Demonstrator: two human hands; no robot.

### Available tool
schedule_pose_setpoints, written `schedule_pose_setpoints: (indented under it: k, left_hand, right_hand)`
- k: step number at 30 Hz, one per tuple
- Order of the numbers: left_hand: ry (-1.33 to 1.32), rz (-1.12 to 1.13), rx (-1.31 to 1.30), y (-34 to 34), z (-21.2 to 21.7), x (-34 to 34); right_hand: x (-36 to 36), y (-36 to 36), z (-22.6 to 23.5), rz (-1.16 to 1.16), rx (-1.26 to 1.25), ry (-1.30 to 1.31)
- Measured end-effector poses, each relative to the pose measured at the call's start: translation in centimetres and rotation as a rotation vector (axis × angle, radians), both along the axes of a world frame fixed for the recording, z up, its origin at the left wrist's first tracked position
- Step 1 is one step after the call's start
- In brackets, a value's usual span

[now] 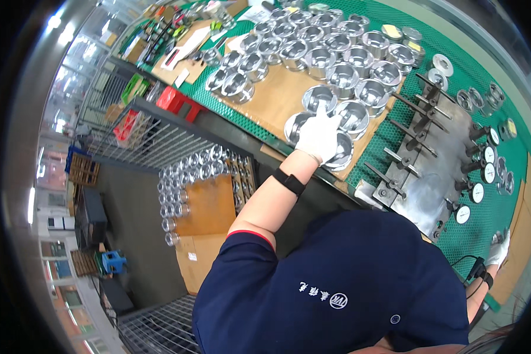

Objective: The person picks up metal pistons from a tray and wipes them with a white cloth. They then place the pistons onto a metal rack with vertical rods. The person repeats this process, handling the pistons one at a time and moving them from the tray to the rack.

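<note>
The grip of the left gloved hand is closed over a shiny metal cup at the cardboard sheet's near edge, rows standing toward twelve o'clock; the right hand, at four o'clock, cannot be read.

The person wears a navy short-sleeved shirt with red sleeve trim and a small white chest emblem. Both hands, left and right, wear white gloves, and each wrist carries 1 black band.
</note>
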State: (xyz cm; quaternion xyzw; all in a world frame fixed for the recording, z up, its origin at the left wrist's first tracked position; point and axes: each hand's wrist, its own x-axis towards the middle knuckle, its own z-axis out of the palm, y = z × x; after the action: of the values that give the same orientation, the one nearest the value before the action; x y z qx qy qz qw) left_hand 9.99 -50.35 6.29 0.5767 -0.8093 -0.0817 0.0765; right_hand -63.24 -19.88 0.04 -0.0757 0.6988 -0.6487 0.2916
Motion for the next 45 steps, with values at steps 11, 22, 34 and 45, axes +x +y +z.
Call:
schedule_pose_setpoints:
  k: [11, 22, 34, 45]
  left_hand:
    - [0.480, 0.085, -0.353, 11.4, 5.5, -3.6]
    - [1.227, 0.027, -0.033, 15.8, 7.7, -16.9]
    - [0.706, -0.573, 0.529, 10.4, 4.7, -16.7]
    - [0.425, -0.756, -0.060, 9.0, 0.1, -21.0]
  right_hand:
    - [24.8, -14.5, 15.1, 1.071, 0.111, 0.517]
    - [29.8, -13.8, 6.0, 1.555, -0.249, 1.191]
    - [32.2, -11.6, 9.4, 1.239, -0.105, 1.233]
    - [34.1, -9.6, 7.6, 0.859, -0.008, 1.105]
